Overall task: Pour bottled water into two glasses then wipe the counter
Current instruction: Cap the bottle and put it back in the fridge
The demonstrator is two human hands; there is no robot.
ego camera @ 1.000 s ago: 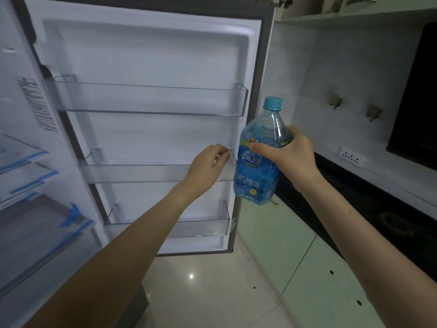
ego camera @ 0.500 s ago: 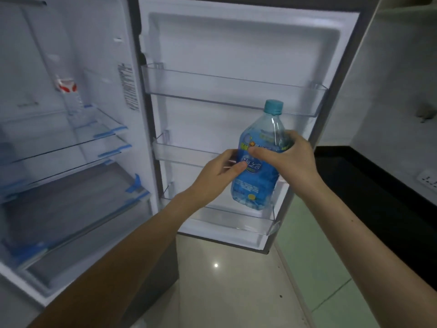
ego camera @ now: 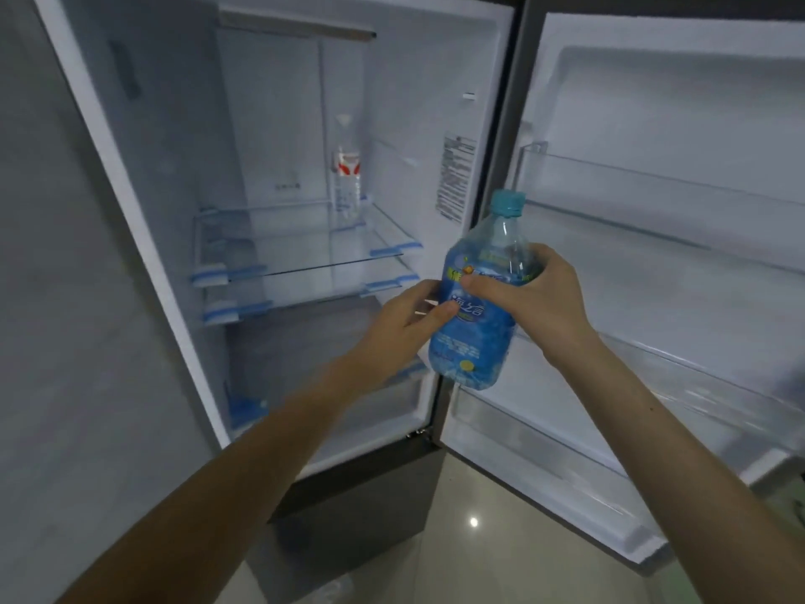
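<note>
Both hands grip clear plastic bottle [ego camera: 477, 298] w/ glossy blue label: right hand [ego camera: 536, 300] upper, left hand [ego camera: 403, 324] mid.

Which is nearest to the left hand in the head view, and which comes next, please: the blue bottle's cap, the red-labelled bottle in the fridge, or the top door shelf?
From the left hand:
1. Blue bottle's cap, just above and right.
2. Red-labelled bottle, back on the glass shelf inside the fridge.
3. Top door shelf, far right on the open door.

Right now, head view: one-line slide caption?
Both hands, right hand and left hand, hold blue water bottle before open fridge.
</note>
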